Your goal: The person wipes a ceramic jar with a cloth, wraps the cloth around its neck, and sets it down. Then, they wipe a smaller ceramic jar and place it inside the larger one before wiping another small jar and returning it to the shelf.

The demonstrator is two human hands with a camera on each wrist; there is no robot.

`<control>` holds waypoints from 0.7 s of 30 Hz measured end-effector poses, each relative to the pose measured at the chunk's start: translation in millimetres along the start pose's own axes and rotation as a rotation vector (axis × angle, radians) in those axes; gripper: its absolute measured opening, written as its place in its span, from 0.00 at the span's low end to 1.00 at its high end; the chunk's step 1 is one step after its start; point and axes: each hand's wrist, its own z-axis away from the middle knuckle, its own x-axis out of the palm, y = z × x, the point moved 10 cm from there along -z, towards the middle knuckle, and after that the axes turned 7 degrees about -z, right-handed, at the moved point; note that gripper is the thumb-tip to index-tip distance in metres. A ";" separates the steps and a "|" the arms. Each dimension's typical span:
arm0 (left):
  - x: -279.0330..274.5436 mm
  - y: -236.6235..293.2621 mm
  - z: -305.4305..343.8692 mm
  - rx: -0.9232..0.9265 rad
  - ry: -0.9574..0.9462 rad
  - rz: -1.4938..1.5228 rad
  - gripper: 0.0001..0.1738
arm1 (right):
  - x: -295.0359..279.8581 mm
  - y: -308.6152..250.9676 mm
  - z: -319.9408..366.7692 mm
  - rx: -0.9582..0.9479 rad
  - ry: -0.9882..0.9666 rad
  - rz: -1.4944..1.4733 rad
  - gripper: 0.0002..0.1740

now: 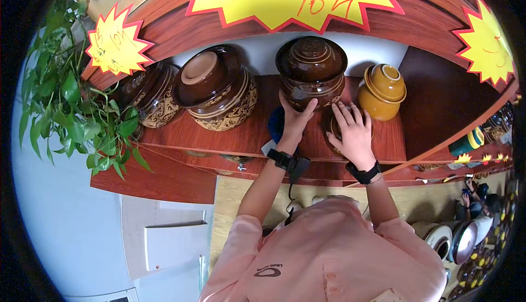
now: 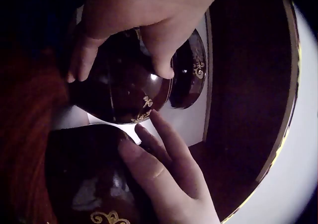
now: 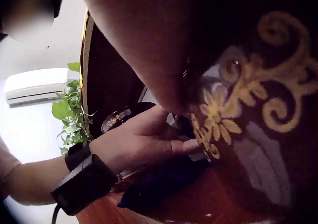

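A dark brown lidded pot stands upright on the red-brown shelf. My left hand grips its lower front, thumb and fingers spread round the dark body in the left wrist view. Just right of it, my right hand rests over a smaller dark pot, mostly hidden beneath the palm. That hand has rather straight fingers, their tips close to the larger pot's gold pattern. Gold scrolls and a flower cover a dark surface beside my right hand; my left hand is beyond.
A mustard lidded jar stands right of the hands. Patterned brown pots stand left, near a leafy plant. Yellow starburst signs hang along the shelf's top edge. A dark blue object lies by my left hand.
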 end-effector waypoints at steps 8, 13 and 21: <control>-0.3 -0.2 9.7 -0.070 0.031 -0.008 0.64 | -1.6 -1.3 2.9 -0.098 0.066 -0.026 0.34; -4.5 15.6 22.5 -0.056 -0.023 -0.010 0.66 | -3.5 1.0 -0.2 -0.103 0.083 -0.083 0.31; -27.4 -5.6 29.3 0.068 0.031 -0.139 0.60 | -65.1 75.4 37.7 0.230 0.531 -0.500 0.13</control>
